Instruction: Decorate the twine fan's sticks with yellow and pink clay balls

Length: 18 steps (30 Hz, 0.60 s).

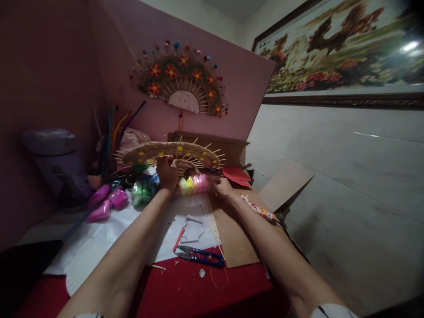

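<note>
My left hand (167, 174) is closed at the lower middle of a fan-shaped craft (159, 150), woven brown with yellow dots and thin sticks around its rim. The fan stands tilted at the back of the table. Between my hands is a clear pack of soft coloured pieces (195, 183), pale green, yellow and pink. At the pack's right end, my right hand (223, 187) has its fingers curled; motion blurs their tips. Thin wooden sticks (212, 218) lie below the pack on white paper. Nearer me are blue-handled thread snips (200, 256) and a red strip (179, 239).
Bagged magenta lumps (107, 203) and green ones (142, 193) sit at left, near a lidded container (58, 163). Cardboard (236, 234), red paper (235, 176) and a beaded strip (258, 207) lie at right. A flowered fan (179, 73) hangs on the pink panel.
</note>
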Tool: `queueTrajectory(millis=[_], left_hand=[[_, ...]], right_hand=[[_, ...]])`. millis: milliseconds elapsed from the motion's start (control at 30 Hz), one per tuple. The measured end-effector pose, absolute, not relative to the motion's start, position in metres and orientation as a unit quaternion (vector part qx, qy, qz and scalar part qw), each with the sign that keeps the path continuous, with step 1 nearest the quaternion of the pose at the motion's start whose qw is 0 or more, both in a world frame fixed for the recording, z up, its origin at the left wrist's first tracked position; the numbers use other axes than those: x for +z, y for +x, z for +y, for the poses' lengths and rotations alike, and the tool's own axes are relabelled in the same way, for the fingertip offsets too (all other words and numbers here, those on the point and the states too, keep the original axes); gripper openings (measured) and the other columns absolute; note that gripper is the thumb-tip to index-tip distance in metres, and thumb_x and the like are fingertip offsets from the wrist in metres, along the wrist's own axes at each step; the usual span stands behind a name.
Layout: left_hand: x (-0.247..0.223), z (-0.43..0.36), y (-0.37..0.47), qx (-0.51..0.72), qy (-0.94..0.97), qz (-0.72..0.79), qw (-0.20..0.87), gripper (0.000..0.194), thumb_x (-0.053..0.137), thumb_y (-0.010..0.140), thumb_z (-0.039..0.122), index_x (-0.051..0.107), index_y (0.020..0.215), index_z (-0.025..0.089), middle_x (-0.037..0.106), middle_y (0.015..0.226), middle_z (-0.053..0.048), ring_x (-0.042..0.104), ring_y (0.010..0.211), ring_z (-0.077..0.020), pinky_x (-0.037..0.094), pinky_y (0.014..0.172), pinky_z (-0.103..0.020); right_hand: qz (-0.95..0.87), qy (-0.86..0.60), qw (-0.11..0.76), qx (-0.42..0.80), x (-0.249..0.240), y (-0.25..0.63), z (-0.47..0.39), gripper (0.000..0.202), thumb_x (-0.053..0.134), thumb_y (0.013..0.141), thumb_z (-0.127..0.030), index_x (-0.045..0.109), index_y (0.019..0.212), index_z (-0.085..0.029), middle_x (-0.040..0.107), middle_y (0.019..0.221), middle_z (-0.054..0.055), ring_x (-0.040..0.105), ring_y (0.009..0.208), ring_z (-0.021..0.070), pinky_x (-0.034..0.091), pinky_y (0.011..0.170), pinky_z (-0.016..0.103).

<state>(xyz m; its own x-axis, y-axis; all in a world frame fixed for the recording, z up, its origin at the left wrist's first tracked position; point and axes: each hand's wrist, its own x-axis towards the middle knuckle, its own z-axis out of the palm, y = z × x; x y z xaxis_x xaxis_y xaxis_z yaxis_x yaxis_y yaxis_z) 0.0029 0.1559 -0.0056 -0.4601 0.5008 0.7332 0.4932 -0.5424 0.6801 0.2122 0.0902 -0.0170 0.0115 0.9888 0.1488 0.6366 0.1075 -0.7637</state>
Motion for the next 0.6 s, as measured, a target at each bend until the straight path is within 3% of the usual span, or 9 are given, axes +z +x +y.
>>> queueTrajectory(millis=[67, 167, 333, 500, 600], left_hand=[[-0.006, 0.156, 0.003, 0.709, 0.519, 0.477, 0.000, 0.010, 0.059, 0.069, 0.012, 0.055, 0.076, 0.019, 0.054, 0.082, -0.003, 0.053, 0.080, -0.0186, 0.043, 0.080, -0.033], [-0.007, 0.156, 0.003, 0.711, 0.521, 0.473, -0.001, 0.009, 0.058, 0.070, 0.013, 0.055, 0.076, 0.019, 0.053, 0.082, -0.003, 0.053, 0.079, -0.0186, 0.043, 0.079, -0.033], [-0.007, 0.157, 0.003, 0.713, 0.519, 0.471, -0.005, 0.008, 0.059, 0.070, 0.013, 0.056, 0.076, 0.019, 0.054, 0.081, -0.003, 0.053, 0.077, -0.0185, 0.044, 0.078, -0.033], [-0.007, 0.157, 0.002, 0.710, 0.522, 0.472, -0.011, 0.009, 0.059, 0.070, 0.013, 0.055, 0.075, 0.019, 0.054, 0.080, -0.002, 0.053, 0.077, -0.0183, 0.044, 0.079, -0.033], [-0.007, 0.156, 0.002, 0.710, 0.523, 0.472, -0.015, 0.009, 0.060, 0.070, 0.013, 0.055, 0.074, 0.019, 0.054, 0.079, -0.002, 0.053, 0.077, -0.0187, 0.045, 0.079, -0.034]], right_hand=[[-0.630, -0.587, 0.384, 0.333, -0.016, 0.212, 0.091, 0.027, 0.046, 0.078, -0.035, 0.060, 0.090, -0.016, 0.037, 0.040, -0.008, 0.028, 0.032, 0.0065, 0.025, 0.037, 0.019], [-0.607, -0.542, 0.398, 0.423, -0.011, 0.213, 0.089, 0.016, 0.044, 0.077, -0.033, 0.050, 0.074, -0.019, 0.027, 0.039, -0.011, 0.018, 0.031, 0.0042, 0.020, 0.034, 0.017], [-0.598, -0.490, 0.386, 0.503, -0.008, 0.214, 0.086, 0.015, 0.044, 0.075, -0.030, 0.044, 0.064, -0.020, 0.024, 0.039, -0.011, 0.016, 0.030, 0.0044, 0.019, 0.032, 0.017], [-0.603, -0.495, 0.430, 0.455, -0.021, 0.202, 0.090, 0.018, 0.050, 0.076, -0.037, 0.054, 0.078, -0.019, 0.023, 0.039, -0.012, 0.018, 0.031, 0.0049, 0.023, 0.034, 0.017], [-0.622, -0.517, 0.453, 0.375, -0.025, 0.200, 0.094, 0.024, 0.055, 0.076, -0.037, 0.061, 0.089, -0.017, 0.037, 0.039, -0.008, 0.035, 0.035, 0.0087, 0.035, 0.041, 0.022]])
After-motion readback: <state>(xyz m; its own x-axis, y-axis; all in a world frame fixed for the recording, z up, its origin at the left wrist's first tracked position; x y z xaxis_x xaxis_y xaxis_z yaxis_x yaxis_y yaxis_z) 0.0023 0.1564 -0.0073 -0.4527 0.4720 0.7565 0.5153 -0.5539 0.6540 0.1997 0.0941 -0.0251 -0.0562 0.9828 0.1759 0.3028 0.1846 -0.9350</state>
